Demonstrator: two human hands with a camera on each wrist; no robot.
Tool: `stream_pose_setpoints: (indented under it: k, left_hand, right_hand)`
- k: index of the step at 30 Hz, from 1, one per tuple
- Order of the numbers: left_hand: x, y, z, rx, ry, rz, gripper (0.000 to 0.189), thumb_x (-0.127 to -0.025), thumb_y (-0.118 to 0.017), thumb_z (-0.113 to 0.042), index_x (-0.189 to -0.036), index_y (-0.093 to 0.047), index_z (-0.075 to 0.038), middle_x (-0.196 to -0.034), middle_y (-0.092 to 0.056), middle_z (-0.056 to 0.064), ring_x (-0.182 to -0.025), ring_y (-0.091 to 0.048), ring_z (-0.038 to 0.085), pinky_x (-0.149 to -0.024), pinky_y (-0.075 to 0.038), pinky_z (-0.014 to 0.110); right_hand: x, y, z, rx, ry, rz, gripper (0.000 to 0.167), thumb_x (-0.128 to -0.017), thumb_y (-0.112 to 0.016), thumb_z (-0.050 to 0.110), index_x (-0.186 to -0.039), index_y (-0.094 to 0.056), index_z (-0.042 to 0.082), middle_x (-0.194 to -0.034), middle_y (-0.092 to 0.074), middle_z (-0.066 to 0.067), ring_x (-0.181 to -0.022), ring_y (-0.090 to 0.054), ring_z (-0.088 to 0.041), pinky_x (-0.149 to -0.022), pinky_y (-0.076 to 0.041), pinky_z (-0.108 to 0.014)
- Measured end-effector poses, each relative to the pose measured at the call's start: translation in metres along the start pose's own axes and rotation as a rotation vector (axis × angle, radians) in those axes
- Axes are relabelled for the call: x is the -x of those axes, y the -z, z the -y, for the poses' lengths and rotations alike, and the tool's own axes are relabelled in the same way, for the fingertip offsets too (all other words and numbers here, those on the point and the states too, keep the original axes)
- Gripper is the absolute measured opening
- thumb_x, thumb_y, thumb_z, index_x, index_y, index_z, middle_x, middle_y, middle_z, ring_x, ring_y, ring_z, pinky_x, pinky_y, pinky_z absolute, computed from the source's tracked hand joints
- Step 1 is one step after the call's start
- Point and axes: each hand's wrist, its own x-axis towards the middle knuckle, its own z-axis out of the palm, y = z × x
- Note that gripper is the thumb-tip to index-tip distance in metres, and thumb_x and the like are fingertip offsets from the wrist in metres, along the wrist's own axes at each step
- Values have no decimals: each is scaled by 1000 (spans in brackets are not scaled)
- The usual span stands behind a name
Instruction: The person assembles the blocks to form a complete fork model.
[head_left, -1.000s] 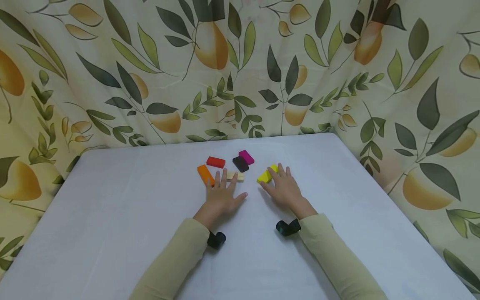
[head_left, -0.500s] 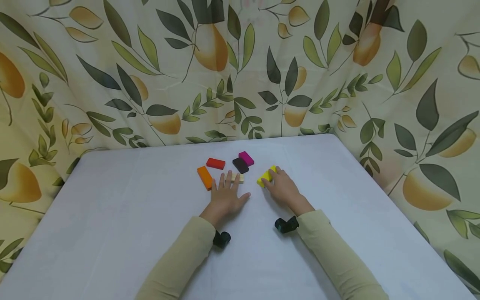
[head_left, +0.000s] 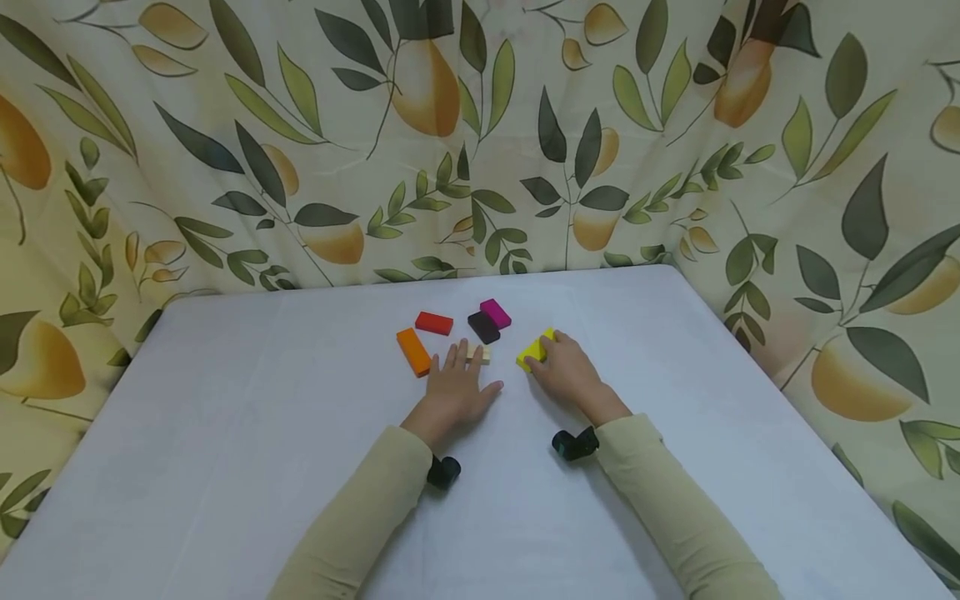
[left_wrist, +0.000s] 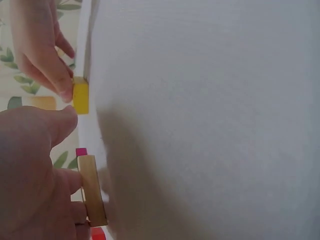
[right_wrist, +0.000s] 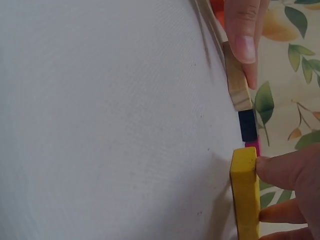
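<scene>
In the head view my left hand [head_left: 453, 396] lies with straight, spread fingers over a natural wood block [head_left: 485, 356]. Its fingertips touch the block's upper edge in the left wrist view, where the wood block [left_wrist: 92, 192] shows along its length. A yellow block [head_left: 533, 350] rests on the table to the right, and my right hand [head_left: 567, 372] holds it with thumb and fingers curled in at it. The right wrist view shows the yellow block [right_wrist: 246, 195] close, thumb tip at its top edge. The palm side of the right hand is hidden.
Behind the left hand lie an orange block [head_left: 413, 352] and a red block [head_left: 434, 323]. A black block [head_left: 483, 327] leans against a magenta block [head_left: 496, 313] farther back. All are on a white-covered table [head_left: 225, 433], with a patterned curtain [head_left: 495, 125] along its far edge.
My left hand has shifted slightly right, off the orange block's near end. The right thumb and fingers have drawn in on the yellow block. The blocks have barely moved.
</scene>
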Motion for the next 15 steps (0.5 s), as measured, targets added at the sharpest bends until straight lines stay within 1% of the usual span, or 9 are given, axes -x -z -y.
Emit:
stream_pose_setpoints:
  k: [2,7,15]
  left_hand:
    - [3,2,0,-11,-5,16,77,-89,-36,-60,-149,-12,-17,-153,-7,10,-138,-6,27,-108,-5,52]
    - [9,3,1,-11,-34,22,77,-89,-39,-59,-148,-15,-17,-153,-9,10,-138,-7,28,-108,-6,52]
    - [14,-4,6,-40,-60,15,79,-87,-40,-61,-149,-15,-18,-153,-10,9,-138,-8,28,-107,-7,52]
  right_hand:
    - [0,1,1,-1,-2,3,61,-91,-55,34,-134,-41,-6,-139,-33,-28,-125,-35,-40,-100,-32,-49]
    - [2,1,2,-3,-6,4,61,-90,-57,34,-133,-43,-6,-137,-35,-27,-122,-38,-40,-98,-35,-48]
    - [7,-2,4,3,15,14,60,-90,-57,34,-132,-44,-6,-137,-35,-27,-123,-37,-39,-98,-35,-49]
